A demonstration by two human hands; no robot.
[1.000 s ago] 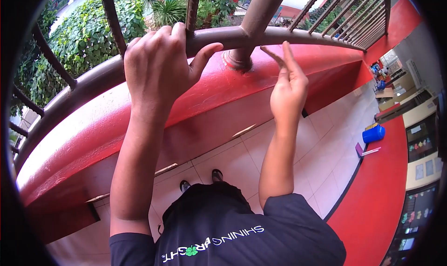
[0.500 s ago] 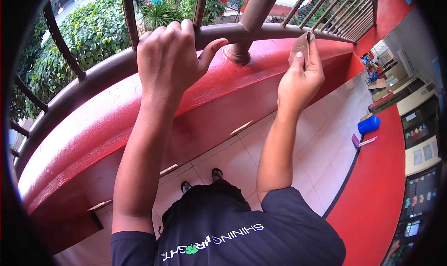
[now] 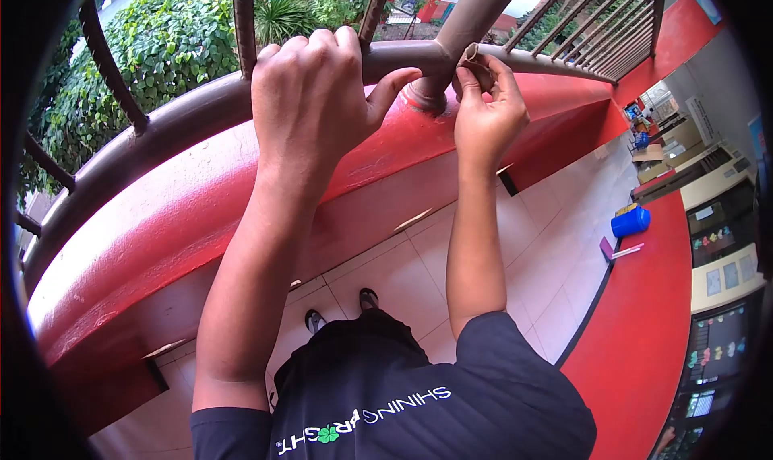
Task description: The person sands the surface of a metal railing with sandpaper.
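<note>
My left hand (image 3: 310, 98) is wrapped over the curved brown metal railing (image 3: 193, 99), its thumb stretched out to the right along the bar. Between the thumb and fingers of my right hand (image 3: 489, 122) is a folded piece of brown sandpaper (image 3: 473, 56), its upper edge curled. That hand is closed and raised right beside the joint where a thick slanted post (image 3: 477, 13) meets the railing. The fingers hide most of the sandpaper.
Below the railing runs a glossy red ledge (image 3: 161, 194). Upright twisted bars (image 3: 244, 25) rise from the rail, with green bushes (image 3: 173, 45) behind them. A blue container (image 3: 630, 222) stands on a red surface (image 3: 624, 315) at the right, above the tiled floor (image 3: 527, 239).
My right hand has moved left to the post joint, and the sandpaper has turned so that less of its face shows. My left hand stays on the railing; the view has shifted slightly.
</note>
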